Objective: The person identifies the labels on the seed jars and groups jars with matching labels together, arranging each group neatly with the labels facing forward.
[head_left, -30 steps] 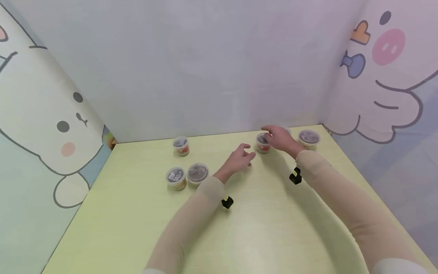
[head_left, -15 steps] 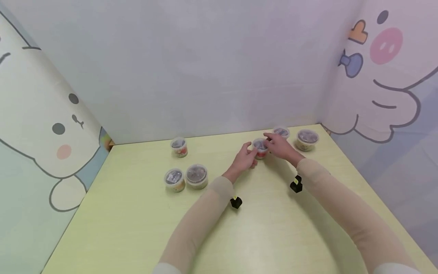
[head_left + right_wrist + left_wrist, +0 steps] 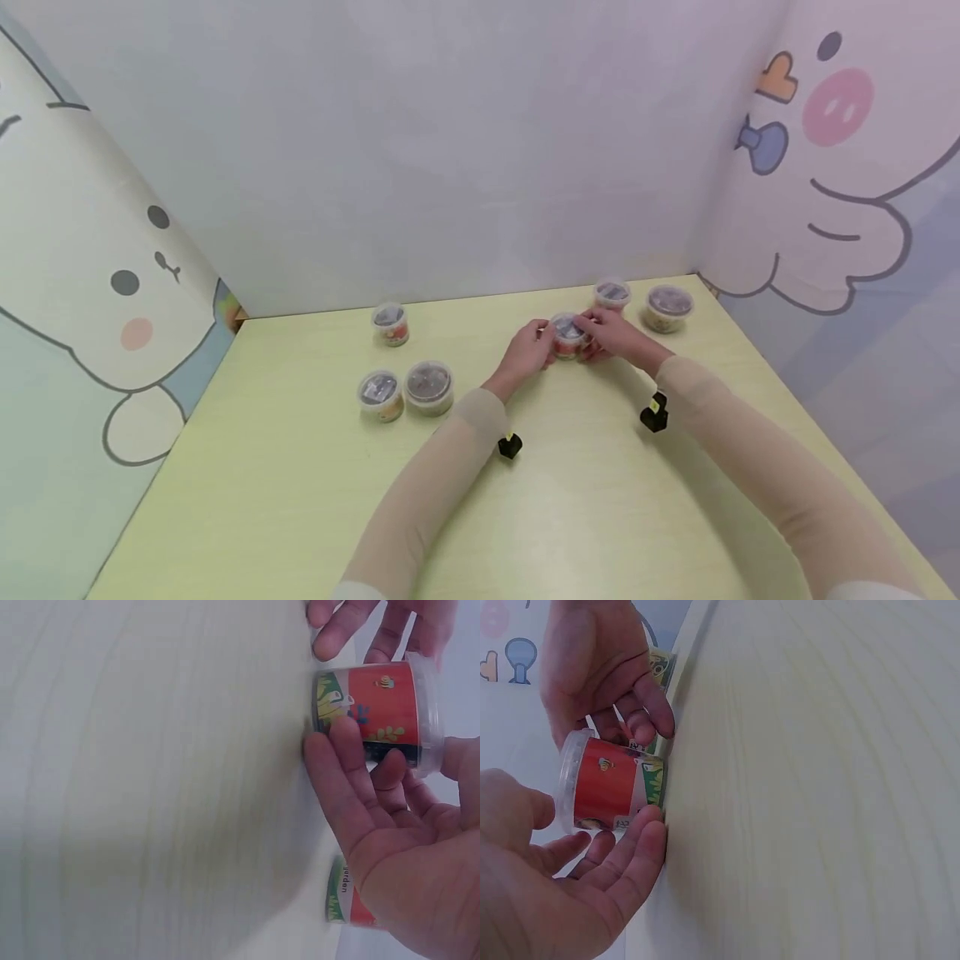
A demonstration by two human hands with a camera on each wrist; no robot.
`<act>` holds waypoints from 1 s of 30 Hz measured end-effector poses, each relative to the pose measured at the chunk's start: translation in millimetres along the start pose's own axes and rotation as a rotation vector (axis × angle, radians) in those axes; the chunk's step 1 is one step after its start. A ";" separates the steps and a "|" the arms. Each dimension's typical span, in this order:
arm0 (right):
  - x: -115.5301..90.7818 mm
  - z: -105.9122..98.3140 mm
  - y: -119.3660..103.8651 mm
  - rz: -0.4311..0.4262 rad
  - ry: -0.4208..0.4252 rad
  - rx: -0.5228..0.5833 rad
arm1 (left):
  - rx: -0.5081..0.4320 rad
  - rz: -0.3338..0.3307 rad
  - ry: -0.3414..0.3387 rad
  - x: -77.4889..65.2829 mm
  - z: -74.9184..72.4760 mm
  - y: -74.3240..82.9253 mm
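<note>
Red tub is sitting toward the far side of the pale table, right of centre, between both hands; can't tell if its base is touching. Change over the last second: left hand is no longer hanging apart, it's curling its fingers along the tub's left side, and the tub is sitting nearer the person. Right hand is gripping the opposite side, thumb at the lid. My read: one-handed handling is becoming a two-handed hold, so control should be getting steadier. Wide tubs are waiting at far right and left of the left hand, untouched. Orientation: lid is facing up, base down, label partly facing the person. No clear long axis, height and width are looking about alike; round axis is running roughly vertical. Printed bee is showing on the label's upper half.
</note>
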State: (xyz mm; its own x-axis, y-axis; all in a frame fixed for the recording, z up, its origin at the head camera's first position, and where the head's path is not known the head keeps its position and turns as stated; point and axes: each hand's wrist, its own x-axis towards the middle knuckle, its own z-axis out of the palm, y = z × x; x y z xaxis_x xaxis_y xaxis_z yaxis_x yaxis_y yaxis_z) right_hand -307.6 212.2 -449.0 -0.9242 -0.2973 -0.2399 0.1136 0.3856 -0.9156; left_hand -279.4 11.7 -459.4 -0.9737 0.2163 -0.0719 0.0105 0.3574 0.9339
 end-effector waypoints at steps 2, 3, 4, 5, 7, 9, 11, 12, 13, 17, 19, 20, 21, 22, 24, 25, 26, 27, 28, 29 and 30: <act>0.4 2.7 2.0 0.010 -0.008 0.056 | 0.004 -0.006 -0.005 -0.2 -0.7 0.0; -0.3 3.8 2.3 0.012 -0.012 0.075 | -0.001 -0.010 -0.009 -0.3 -1.0 0.1; -0.7 4.9 2.2 0.016 -0.011 0.088 | -0.010 -0.015 -0.012 -0.5 -1.3 0.1; -1.0 5.6 2.4 0.016 -0.012 0.097 | -0.018 -0.021 -0.016 -0.7 -1.5 0.0; -2.8 6.7 1.9 0.016 -0.013 0.114 | -0.037 -0.026 -0.024 -1.2 -2.0 -0.1; -4.0 7.3 1.4 0.023 -0.017 0.141 | -0.060 -0.028 -0.027 -1.7 -2.5 -0.1; -4.5 7.9 2.6 0.032 -0.020 0.177 | -0.072 -0.030 -0.033 -1.7 -2.6 -0.7; -4.6 8.1 3.1 0.037 -0.018 0.190 | -0.074 -0.030 -0.034 -1.6 -2.7 -1.1; -4.5 8.7 3.4 0.041 -0.016 0.204 | -0.076 -0.031 -0.035 -1.3 -2.8 -1.6; -3.9 10.6 5.0 0.043 -0.007 0.215 | -0.082 -0.044 -0.033 -0.9 -3.1 -4.3; -3.7 11.8 6.1 0.048 0.002 0.212 | -0.093 -0.056 -0.029 -1.5 -3.7 -5.3; -3.8 12.0 6.8 0.049 0.004 0.212 | -0.098 -0.062 -0.028 -2.0 -4.1 -5.7; -4.1 12.4 7.3 0.048 0.006 0.211 | -0.105 -0.068 -0.027 -2.3 -4.5 -5.9; -4.1 12.5 8.2 0.046 0.008 0.211 | -0.110 -0.074 -0.027 -2.5 -4.8 -5.9; -4.5 12.6 8.7 0.039 0.014 0.222 | -0.111 -0.083 -0.027 -2.8 -5.4 -6.0; -4.6 12.5 8.9 0.033 0.013 0.226 | -0.109 -0.086 -0.029 -2.7 -5.7 -6.1; -4.8 12.4 9.0 0.030 0.012 0.230 | -0.108 -0.086 -0.031 -2.5 -5.9 -5.9; -4.9 12.3 8.9 0.029 0.013 0.231 | -0.104 -0.090 -0.034 -2.2 -6.1 -5.9; -4.8 12.3 8.7 0.035 0.018 0.233 | -0.102 -0.093 -0.038 -1.8 -6.4 -6.0; -5.0 12.3 8.3 0.041 0.021 0.234 | -0.100 -0.096 -0.043 -1.4 -6.5 -6.1; -5.0 12.4 8.0 0.049 0.026 0.233 | -0.102 -0.100 -0.049 -1.0 -6.7 -6.2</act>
State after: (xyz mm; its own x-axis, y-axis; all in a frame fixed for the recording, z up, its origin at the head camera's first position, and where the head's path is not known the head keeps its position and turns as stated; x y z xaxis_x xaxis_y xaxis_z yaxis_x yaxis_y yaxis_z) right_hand -297.6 205.9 -459.1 -0.9243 -0.2594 -0.2801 0.2369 0.1858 -0.9536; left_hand -280.1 3.2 -462.8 -0.9564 0.2294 -0.1808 -0.1113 0.2859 0.9518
